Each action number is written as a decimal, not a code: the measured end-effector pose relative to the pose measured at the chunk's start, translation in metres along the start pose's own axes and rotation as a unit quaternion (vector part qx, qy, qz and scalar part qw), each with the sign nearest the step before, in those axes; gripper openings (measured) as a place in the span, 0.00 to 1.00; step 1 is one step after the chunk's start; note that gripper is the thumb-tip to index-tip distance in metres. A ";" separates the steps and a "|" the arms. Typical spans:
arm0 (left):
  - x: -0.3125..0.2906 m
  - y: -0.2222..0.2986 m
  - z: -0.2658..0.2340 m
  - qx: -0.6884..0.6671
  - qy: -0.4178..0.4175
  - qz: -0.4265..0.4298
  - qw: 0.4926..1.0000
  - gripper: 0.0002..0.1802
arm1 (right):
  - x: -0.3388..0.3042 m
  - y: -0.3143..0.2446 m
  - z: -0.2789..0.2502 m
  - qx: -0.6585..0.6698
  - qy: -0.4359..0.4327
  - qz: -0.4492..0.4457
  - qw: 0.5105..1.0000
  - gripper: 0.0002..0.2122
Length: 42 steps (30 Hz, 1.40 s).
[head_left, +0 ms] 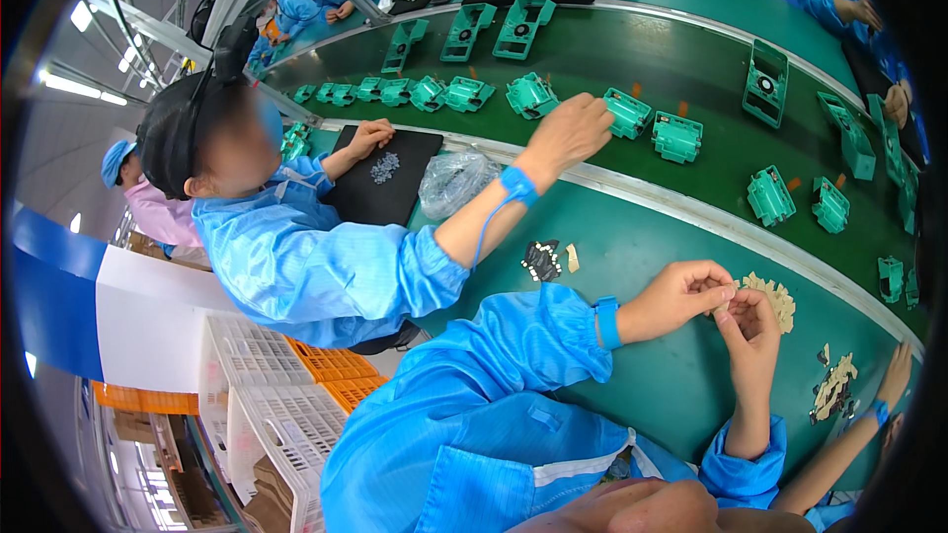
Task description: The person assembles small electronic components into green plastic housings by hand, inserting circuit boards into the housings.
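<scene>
My left hand (679, 298), with a blue band at its wrist, meets my right hand (752, 336) over the green work table (642, 395). Thumbs and fingers of both hands are pinched together on a small pale piece (724, 308), which the fingertips mostly hide. Just behind my right hand lies a pile of small flat beige pieces (775, 298). To the left of my hands sits a little heap of black pieces (540, 261) with pale ends, and one beige piece (572, 258) beside it.
A conveyor (691, 178) carries several green housings (677, 137) beyond a pale rail. On my left, a co-worker's hand (573, 133) reaches over it; a clear plastic bag (457, 185) and black mat (395, 192) lie nearby. Another person's hand (896, 375) is by mixed pieces (835, 387) at right.
</scene>
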State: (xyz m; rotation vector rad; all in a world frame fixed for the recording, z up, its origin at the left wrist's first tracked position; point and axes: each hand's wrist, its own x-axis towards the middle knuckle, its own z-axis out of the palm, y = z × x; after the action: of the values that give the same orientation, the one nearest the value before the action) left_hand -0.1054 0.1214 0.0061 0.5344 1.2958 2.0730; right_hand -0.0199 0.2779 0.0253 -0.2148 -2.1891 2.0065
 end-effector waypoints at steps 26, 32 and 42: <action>-0.002 -0.013 0.011 0.157 0.062 0.050 0.984 0.07 | -0.006 0.001 -0.028 0.080 -0.004 0.058 0.995 0.06; -0.001 -0.006 0.006 0.366 0.080 0.246 0.894 0.08 | 0.007 0.002 -0.020 0.123 0.031 0.068 0.990 0.06; 0.005 -0.014 0.011 0.428 0.090 0.256 0.862 0.06 | 0.000 0.009 -0.023 0.027 0.007 0.038 0.999 0.04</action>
State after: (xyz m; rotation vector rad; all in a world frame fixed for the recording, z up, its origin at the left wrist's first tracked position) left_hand -0.0979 0.1364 -0.0022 1.1895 2.4095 1.8533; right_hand -0.0153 0.3015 0.0181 -0.3098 -2.1470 2.0937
